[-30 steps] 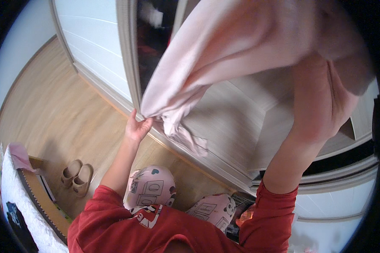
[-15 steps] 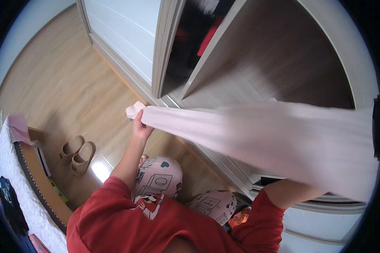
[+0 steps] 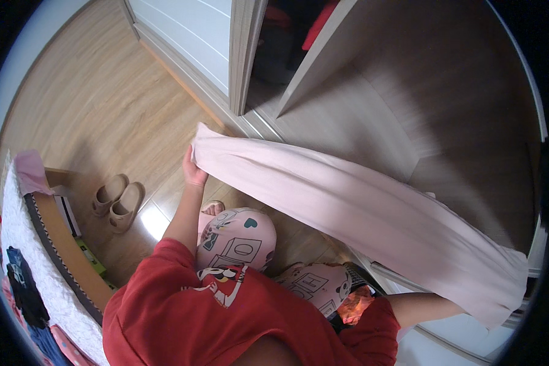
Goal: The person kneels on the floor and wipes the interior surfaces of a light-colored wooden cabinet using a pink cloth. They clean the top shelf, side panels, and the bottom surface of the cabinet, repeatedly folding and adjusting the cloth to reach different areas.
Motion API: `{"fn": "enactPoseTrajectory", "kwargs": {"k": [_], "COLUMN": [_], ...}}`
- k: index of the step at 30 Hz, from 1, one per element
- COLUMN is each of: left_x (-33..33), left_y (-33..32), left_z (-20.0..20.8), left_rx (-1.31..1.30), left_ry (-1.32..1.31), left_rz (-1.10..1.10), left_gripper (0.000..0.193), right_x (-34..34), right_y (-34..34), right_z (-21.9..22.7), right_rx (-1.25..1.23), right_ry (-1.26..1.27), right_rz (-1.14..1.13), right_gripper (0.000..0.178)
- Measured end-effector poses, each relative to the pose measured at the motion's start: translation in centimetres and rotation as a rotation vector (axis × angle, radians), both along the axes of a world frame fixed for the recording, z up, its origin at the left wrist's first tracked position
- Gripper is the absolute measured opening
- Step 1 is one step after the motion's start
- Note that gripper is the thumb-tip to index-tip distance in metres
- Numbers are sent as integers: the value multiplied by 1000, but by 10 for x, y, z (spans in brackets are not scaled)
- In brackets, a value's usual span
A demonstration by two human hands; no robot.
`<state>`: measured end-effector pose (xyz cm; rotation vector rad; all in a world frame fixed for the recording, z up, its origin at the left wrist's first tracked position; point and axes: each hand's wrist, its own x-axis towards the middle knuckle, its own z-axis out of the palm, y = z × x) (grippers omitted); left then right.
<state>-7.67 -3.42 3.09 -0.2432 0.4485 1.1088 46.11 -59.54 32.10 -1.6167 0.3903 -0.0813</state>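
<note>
A long pale pink cloth [image 3: 348, 195] stretches in loose lengthwise folds from the middle left to the far right; its exact kind is not clear. My left hand [image 3: 193, 169] is closed around the cloth's left end, where a small corner sticks up past the fingers. On the right, my forearm reaches under the cloth's other end, which hides my right hand and its fingers. Below the cloth are my knees in pink patterned trousers [image 3: 238, 235].
Ahead stands an open wardrobe [image 3: 348, 110] with grey wood panels and a red item [image 3: 318, 25] inside. Tan slippers [image 3: 125, 206] lie on the wooden floor at left. A bed [image 3: 52, 274] with white bedding and dark clothes [image 3: 27, 293] lines the left edge. An orange bag [image 3: 355, 305] sits by my right knee.
The cloth's right end has dropped lower and toward me, and its blurred surface now shows clearly. My left hand has risen slightly in view, still gripping its end.
</note>
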Motion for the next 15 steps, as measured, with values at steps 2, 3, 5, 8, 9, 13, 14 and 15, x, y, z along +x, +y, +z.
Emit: {"fn": "enactPoseTrajectory", "kwargs": {"k": [2, 3, 5, 8, 9, 13, 14, 15], "left_x": [-1, -5, -20, -7, 7, 74, 83, 98], "left_y": [4, 6, 16, 27, 26, -7, -19, -38], "left_z": [1, -1, -4, 32, 64, 221, 255, 277], "left_rx": [21, 55, 140, 184, 207, 410, 511, 601], "left_ry": [55, 85, 150, 56, -9, 334, 417, 478], "left_rz": [33, 18, -6, -145, -201, -408, -408, -420], "left_gripper": [41, 41, 39, 39, 40, 47, 48, 49], "right_x": [3, 4, 1, -25, -39, -132, -168, -201], "right_y": [-3, -3, 11, 47, 64, 168, 199, 217], "right_z": [9, 15, 26, 64, 78, 100, 98, 97], "right_rx": [-52, -82, -147, -247, -268, -26, 110, 236], "right_ry": [-76, -126, -271, -559, -649, -524, -206, -38], "right_rz": [-43, -68, -109, -139, -116, 366, 501, 732], "right_gripper": [34, 34, 34, 33, 33, 33, 32, 29]}}
